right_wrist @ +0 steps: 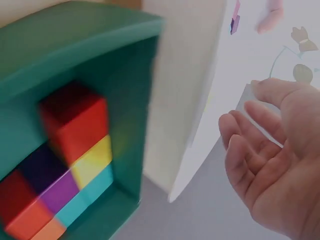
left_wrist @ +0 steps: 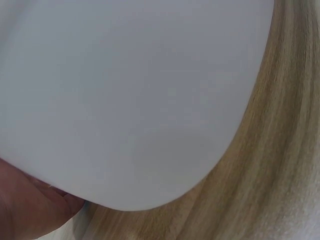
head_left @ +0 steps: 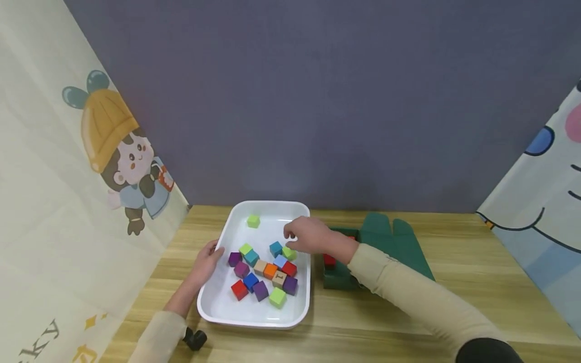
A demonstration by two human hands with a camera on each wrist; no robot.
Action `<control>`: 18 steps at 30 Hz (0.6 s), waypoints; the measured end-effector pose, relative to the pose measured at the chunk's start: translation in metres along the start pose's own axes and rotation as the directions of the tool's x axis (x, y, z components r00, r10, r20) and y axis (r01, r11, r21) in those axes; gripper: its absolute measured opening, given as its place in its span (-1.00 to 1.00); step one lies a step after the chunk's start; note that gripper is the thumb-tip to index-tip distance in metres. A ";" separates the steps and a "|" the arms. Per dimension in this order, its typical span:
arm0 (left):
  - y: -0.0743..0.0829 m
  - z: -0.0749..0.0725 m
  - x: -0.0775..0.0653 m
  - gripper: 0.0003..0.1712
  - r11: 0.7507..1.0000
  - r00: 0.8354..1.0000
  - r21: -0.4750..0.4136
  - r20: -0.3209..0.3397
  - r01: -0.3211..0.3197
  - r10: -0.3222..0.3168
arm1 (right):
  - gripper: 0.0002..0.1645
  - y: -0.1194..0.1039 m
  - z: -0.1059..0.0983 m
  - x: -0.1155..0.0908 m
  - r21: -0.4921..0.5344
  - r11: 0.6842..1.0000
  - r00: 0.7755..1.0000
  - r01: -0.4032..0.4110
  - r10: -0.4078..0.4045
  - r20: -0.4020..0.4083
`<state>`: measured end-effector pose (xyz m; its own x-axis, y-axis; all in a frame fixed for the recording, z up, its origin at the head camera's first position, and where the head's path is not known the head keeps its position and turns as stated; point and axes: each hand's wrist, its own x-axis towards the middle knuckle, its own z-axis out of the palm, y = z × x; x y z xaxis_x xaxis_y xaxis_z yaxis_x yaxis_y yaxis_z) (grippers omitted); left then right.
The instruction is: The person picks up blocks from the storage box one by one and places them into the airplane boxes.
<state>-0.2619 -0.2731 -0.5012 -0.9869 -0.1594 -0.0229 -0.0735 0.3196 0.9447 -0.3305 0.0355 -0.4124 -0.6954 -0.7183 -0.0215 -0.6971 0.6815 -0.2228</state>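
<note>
Holding white tray [head_left: 254, 323] by its left rim with left hand [head_left: 208, 260], thumb hooked over; found multicolored cubes [head_left: 270, 271] crowded toward its near half, with bare white floor around one lime cube [head_left: 253, 221] near the far rim. Observed right hand [head_left: 313, 235] above tray's right rim, with fingers loosely bent and empty. Noted just a narrow strip of wood-grain table [head_left: 345, 322] between that rim and green box [head_left: 338, 282], with red, purple, yellow and teal blocks [right_wrist: 84, 130] inside.
</note>
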 end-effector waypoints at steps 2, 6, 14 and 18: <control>0.000 -0.002 -0.001 -0.50 1.000 1.000 -0.005 0.001 0.001 -0.001 | -0.77 -0.008 0.002 0.014 0.001 1.000 0.999 0.011 -0.011 0.030; 0.001 -0.002 -0.002 -0.49 1.000 1.000 -0.019 0.011 0.010 -0.010 | -0.69 -0.021 0.010 0.036 0.002 1.000 0.993 -0.002 0.002 0.115; 0.004 0.000 -0.001 -0.50 1.000 1.000 -0.024 0.014 0.011 -0.010 | -0.62 -0.035 0.024 0.059 -0.046 0.997 0.972 -0.061 0.070 0.224; 0.003 -0.001 -0.001 -0.49 1.000 1.000 -0.020 0.015 0.011 -0.010 | -0.65 -0.040 0.026 0.063 -0.082 0.994 0.962 -0.066 0.086 0.259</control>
<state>-0.2612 -0.2730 -0.4978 -0.9881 -0.1490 -0.0375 -0.0813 0.2995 0.9506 -0.3414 -0.0408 -0.4305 -0.6835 -0.6689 -0.2921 -0.6614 0.7369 -0.1398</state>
